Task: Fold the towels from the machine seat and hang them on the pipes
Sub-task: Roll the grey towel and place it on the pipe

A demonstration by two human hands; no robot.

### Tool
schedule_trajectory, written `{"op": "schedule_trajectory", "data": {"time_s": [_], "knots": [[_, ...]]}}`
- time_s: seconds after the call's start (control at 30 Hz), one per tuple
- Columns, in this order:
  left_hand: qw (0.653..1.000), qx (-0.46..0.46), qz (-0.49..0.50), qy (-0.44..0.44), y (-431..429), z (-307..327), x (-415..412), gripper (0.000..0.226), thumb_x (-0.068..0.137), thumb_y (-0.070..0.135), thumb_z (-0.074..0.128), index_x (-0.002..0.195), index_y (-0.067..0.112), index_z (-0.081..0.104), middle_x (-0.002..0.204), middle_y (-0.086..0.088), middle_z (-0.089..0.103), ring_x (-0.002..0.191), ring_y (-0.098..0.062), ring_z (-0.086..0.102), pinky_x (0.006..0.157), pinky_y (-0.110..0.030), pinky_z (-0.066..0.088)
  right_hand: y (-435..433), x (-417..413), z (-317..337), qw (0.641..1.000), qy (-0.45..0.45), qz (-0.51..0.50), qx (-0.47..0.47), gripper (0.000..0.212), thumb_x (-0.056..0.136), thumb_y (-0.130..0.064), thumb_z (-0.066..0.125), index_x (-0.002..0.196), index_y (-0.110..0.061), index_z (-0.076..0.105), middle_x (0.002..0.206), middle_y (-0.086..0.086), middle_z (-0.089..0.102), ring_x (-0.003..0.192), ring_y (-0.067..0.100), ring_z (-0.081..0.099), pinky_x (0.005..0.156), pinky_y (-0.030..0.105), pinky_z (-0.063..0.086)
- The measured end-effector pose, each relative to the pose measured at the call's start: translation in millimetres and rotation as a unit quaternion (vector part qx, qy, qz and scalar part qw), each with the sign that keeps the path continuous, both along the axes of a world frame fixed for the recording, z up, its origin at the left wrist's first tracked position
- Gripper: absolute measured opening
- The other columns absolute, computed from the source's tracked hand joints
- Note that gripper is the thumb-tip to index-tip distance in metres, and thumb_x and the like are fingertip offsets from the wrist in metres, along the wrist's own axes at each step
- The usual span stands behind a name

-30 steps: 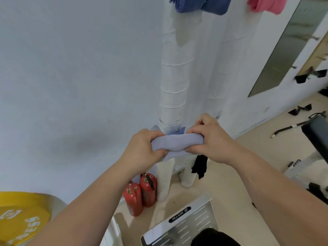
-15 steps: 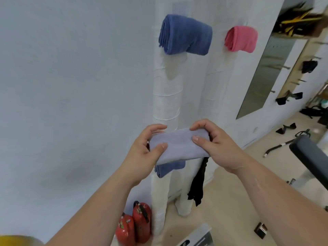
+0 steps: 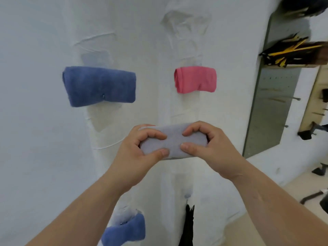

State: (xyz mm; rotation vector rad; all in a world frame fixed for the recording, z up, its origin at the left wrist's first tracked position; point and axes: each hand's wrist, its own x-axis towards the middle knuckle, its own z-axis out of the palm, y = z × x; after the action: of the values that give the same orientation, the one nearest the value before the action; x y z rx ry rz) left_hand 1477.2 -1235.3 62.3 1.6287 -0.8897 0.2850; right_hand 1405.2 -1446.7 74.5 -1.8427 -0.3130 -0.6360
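A folded pale lavender towel (image 3: 174,141) is held up in front of the white wrapped pipes (image 3: 184,110). My left hand (image 3: 142,151) grips its left end and my right hand (image 3: 207,144) grips its right end, thumbs below and fingers curled over the top. On the left pipe (image 3: 99,132) hangs a folded dark blue towel (image 3: 99,86). A folded pink towel (image 3: 195,79) hangs on the right pipe, above my hands. Lower down on the left pipe hangs another blue towel (image 3: 124,231).
A black cloth (image 3: 189,226) hangs low on the right pipe. To the right are a grey pegboard panel (image 3: 273,110) with hooks and black and yellow straps (image 3: 287,52) on a shelf. Gym floor and equipment show at the far right edge.
My view has tilted upward and closer to the pipes. Both hands have raised the lavender towel toward the right pipe, and their fingers now curl more tightly round it.
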Motion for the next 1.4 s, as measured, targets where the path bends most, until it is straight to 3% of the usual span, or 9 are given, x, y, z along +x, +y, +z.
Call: {"op": "schedule_trajectory", "data": {"time_s": [0.17,0.33,0.43,0.67,0.9,1.0,1.17,1.3,1.4], "knots": [[0.996,-0.050,0.073,-0.025,-111.3,55.1,8.4,0.011,0.077,0.022,0.073,0.086,0.029,0.075,0.119,0.004,0.064,0.112,-0.004,0.062,0.091,-0.015,0.046,-113.9,31.3,60.2,0.997,-0.039,0.056,-0.020,0.025,0.073,-0.021,0.086,0.088,-0.032,0.070,0.106,-0.009,0.067,0.098,0.011,0.064,0.082,0.028,0.053],[0.986,-0.038,0.149,-0.059,-161.9,118.2,12.3,0.017,0.074,0.025,0.076,0.086,0.037,0.074,0.118,0.008,0.063,0.108,-0.001,0.062,0.090,-0.021,0.049,-169.7,61.9,119.3,0.992,-0.073,0.097,-0.034,0.026,0.078,-0.017,0.087,0.089,-0.034,0.071,0.112,-0.005,0.064,0.101,0.010,0.064,0.083,0.025,0.053],[0.977,-0.019,0.190,-0.096,-175.6,157.2,15.2,0.022,0.080,0.014,0.082,0.087,0.034,0.074,0.118,0.008,0.061,0.105,0.001,0.061,0.090,-0.023,0.050,-185.6,76.7,155.6,0.987,-0.103,0.111,-0.047,0.026,0.081,-0.015,0.084,0.089,-0.036,0.070,0.116,-0.004,0.063,0.105,0.014,0.064,0.085,0.027,0.055],[0.957,-0.026,0.250,-0.144,-196.2,241.8,21.4,0.021,0.081,0.016,0.083,0.092,0.030,0.073,0.115,0.009,0.061,0.090,0.007,0.061,0.072,-0.007,0.047,-198.4,103.3,240.4,0.972,-0.173,0.154,-0.037,0.020,0.082,-0.008,0.082,0.091,-0.023,0.071,0.099,-0.006,0.068,0.088,0.011,0.066,0.081,0.031,0.059],[0.944,0.000,0.263,-0.197,-207.7,309.0,37.1,0.023,0.081,0.013,0.083,0.087,0.032,0.070,0.116,0.003,0.058,0.098,-0.013,0.063,0.071,-0.021,0.052,-207.2,122.7,303.4,0.965,-0.218,0.130,-0.062,0.019,0.083,-0.013,0.082,0.095,-0.019,0.070,0.103,-0.002,0.068,0.088,0.011,0.065,0.079,0.032,0.059],[0.931,0.012,0.283,-0.230,-207.3,332.3,46.4,0.025,0.082,0.012,0.082,0.088,0.033,0.068,0.115,0.005,0.056,0.097,-0.008,0.060,0.070,-0.015,0.049,-206.6,134.4,328.9,0.962,-0.233,0.118,-0.078,0.019,0.083,-0.015,0.083,0.095,-0.022,0.069,0.103,-0.001,0.068,0.089,0.013,0.064,0.080,0.033,0.059],[0.906,-0.005,0.305,-0.293,-202.4,378.3,59.8,0.024,0.082,0.009,0.081,0.092,0.027,0.068,0.119,0.000,0.055,0.095,-0.008,0.059,0.072,-0.016,0.048,-197.9,150.0,376.1,0.945,-0.300,0.091,-0.094,0.022,0.081,-0.016,0.083,0.095,-0.023,0.068,0.100,-0.004,0.066,0.089,0.013,0.062,0.085,0.035,0.056],[0.901,-0.023,0.297,-0.315,-199.3,411.3,67.5,0.020,0.083,0.005,0.078,0.094,0.018,0.069,0.106,-0.003,0.061,0.079,-0.008,0.058,0.060,-0.010,0.048,-186.9,159.9,411.5,0.936,-0.336,0.072,-0.076,0.022,0.082,-0.016,0.082,0.100,-0.019,0.070,0.104,-0.007,0.065,0.092,0.011,0.062,0.086,0.031,0.058],[0.898,-0.023,0.308,-0.313,-194.6,428.0,78.1,0.019,0.084,0.007,0.078,0.098,0.018,0.070,0.113,-0.004,0.062,0.081,-0.009,0.058,0.056,-0.009,0.048,-179.0,172.0,424.6,0.937,-0.335,0.073,-0.061,0.023,0.083,-0.015,0.082,0.101,-0.018,0.069,0.106,-0.006,0.063,0.095,0.013,0.063,0.085,0.029,0.059]]}}
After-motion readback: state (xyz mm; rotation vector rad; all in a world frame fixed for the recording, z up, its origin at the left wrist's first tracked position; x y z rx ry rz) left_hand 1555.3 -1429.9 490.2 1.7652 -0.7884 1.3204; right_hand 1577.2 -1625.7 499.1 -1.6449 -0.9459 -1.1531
